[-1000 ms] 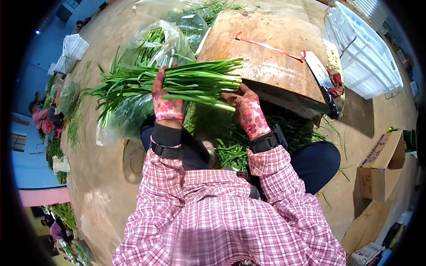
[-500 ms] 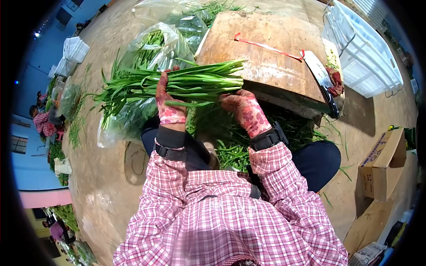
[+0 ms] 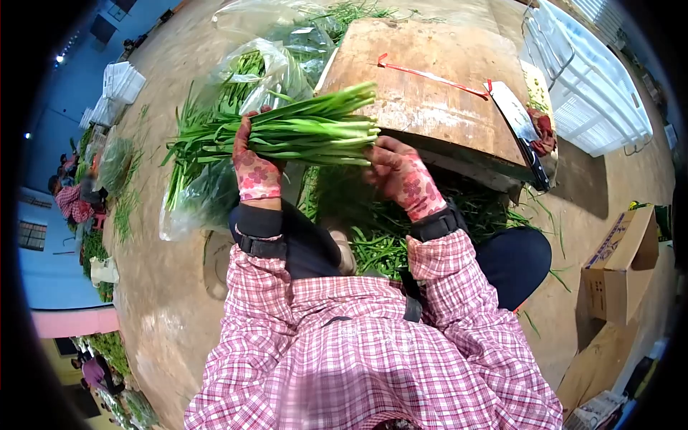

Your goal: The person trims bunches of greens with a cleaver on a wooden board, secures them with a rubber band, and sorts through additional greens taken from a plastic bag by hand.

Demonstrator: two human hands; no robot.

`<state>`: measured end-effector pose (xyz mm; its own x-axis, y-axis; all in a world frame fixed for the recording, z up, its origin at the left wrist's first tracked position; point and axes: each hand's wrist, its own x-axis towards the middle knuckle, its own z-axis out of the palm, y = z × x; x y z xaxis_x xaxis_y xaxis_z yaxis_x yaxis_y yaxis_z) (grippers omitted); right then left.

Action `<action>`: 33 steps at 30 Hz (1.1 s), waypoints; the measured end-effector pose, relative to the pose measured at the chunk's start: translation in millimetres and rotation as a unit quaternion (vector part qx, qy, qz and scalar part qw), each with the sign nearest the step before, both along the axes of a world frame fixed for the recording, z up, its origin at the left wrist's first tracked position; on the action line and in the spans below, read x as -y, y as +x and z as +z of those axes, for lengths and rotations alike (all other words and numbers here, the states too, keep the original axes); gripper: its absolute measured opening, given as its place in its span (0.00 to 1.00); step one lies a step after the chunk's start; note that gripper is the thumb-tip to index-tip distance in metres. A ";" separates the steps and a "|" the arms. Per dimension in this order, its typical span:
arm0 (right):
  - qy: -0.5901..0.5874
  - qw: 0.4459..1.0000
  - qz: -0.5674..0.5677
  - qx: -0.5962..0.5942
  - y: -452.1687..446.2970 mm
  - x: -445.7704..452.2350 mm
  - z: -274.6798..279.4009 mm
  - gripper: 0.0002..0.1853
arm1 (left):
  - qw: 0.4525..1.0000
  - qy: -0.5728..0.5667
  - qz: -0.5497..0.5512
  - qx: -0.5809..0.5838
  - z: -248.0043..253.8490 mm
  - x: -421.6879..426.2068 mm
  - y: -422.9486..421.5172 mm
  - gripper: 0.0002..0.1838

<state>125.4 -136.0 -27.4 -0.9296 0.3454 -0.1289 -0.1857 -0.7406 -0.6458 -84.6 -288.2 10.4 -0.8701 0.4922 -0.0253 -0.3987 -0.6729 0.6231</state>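
My left hand [image 3: 256,161], in a pink flowered glove, is wrapped round a bunch of long green chives [image 3: 308,129]. The leafy tips point left and the pale stem ends point right, above my lap. At the lower stem ends is my right hand [image 3: 407,175], in a matching glove, its fingers curled in; whatever may be between them is hidden. Beyond my hands stands a worn wooden board [image 3: 430,93]. A red strip [image 3: 433,77] lies across it, and a broad knife [image 3: 517,125] with a black handle rests at its right edge.
Clear plastic bags [image 3: 276,72] of greens stand behind the bunch. Loose leaves [image 3: 376,247] lie beneath the board. White plastic crates [image 3: 591,86] and a cardboard box [image 3: 620,269] are at right. Other people [image 3: 72,201] sit far left.
The chive bunch and my left hand have shifted slightly left, and the stem ends have spread a little. My right hand has moved slightly right, its fingers still by the stem ends.
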 end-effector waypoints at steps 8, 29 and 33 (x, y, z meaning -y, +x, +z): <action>0.056 0.995 0.062 -0.051 -6.4 -7.1 -3.4 0.25 | 0.987 0.100 -0.122 -0.032 -3.3 11.4 -9.9 0.11; 0.722 0.642 -0.173 0.191 -18.5 42.4 -36.2 0.52 | 0.838 -0.413 0.044 -0.354 -16.9 -13.7 56.0 0.22; 0.553 0.810 -0.140 0.133 -15.3 31.4 -21.0 0.35 | 0.904 -0.296 -0.096 -0.293 24.1 -26.3 53.9 0.22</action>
<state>110.1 -167.4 -48.4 -0.7846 0.5794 0.2206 0.0090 0.3664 -0.9304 -30.7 -261.9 34.5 -0.7192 0.6869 0.1047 0.0432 -0.1062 0.9934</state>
